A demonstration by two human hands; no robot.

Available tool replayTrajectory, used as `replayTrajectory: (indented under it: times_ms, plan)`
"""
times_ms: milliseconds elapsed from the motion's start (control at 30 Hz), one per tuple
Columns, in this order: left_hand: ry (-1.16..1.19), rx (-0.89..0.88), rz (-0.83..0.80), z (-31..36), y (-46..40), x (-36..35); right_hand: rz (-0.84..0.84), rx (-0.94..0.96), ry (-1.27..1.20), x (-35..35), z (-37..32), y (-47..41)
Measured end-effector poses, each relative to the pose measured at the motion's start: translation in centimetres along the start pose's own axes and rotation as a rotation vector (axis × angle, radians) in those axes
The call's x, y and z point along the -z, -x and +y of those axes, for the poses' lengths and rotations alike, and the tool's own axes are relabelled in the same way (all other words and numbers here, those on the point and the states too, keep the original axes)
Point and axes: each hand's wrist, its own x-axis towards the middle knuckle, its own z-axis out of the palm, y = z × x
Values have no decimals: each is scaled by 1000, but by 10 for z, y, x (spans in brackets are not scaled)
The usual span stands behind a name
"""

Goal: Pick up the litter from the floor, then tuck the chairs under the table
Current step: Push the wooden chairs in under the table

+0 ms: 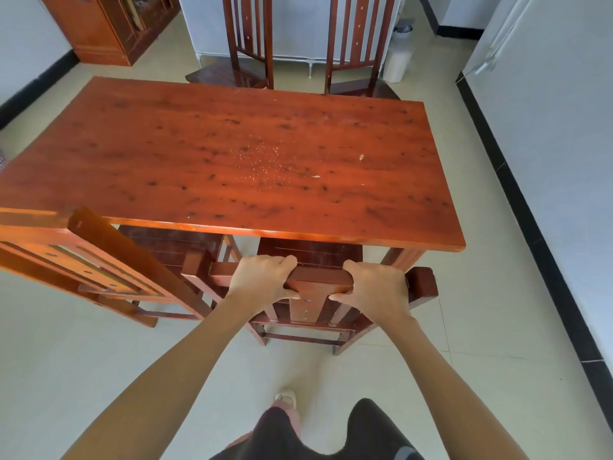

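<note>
Red-brown wood is filling the view: both hands are clamping the top rail (318, 282) of the near right chair (311, 313). The left hand (262, 277) is wrapping the rail's left part, fingers (287, 260) curled over its far edge, thumb underneath; the right hand (374, 283) is mirroring it on the right part. The rail's long axis is running left to right between the two grips, parallel to the table edge (331, 235) just beyond the fingers. The seat (308, 252) is lying ahead of the fingers, partly under the table. Neither hand is nearer, so an even forward push looks fitting. To the left of the fingers, another chair (109, 270) is standing angled.
</note>
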Motion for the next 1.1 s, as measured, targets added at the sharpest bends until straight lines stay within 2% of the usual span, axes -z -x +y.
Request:
replayTrajectory:
  times_ms: [167, 467, 567, 633, 733, 967, 1100]
  plan:
    - [15, 12, -87, -18, -20, 0, -23, -5, 1, -12, 1, -22]
    - [34, 21, -63, -19, -37, -4, -57, -11, 19, -15, 15, -40]
    - [59, 48, -56, -11, -40, -2, -59, 42, 11, -15, 23, -40]
    - [71, 65, -55, -6, -42, 0, -147, 37, -63, -12, 29, -41]
    - [85, 98, -38, 1, -42, 3, -181, 29, -67, -11, 37, -42]
    - [82, 137, -42, 6, -37, 7, -37, 50, -3, -18, 32, -37]
    - [135, 165, -82, 8, -36, 9, -46, 18, -29, -15, 23, -32]
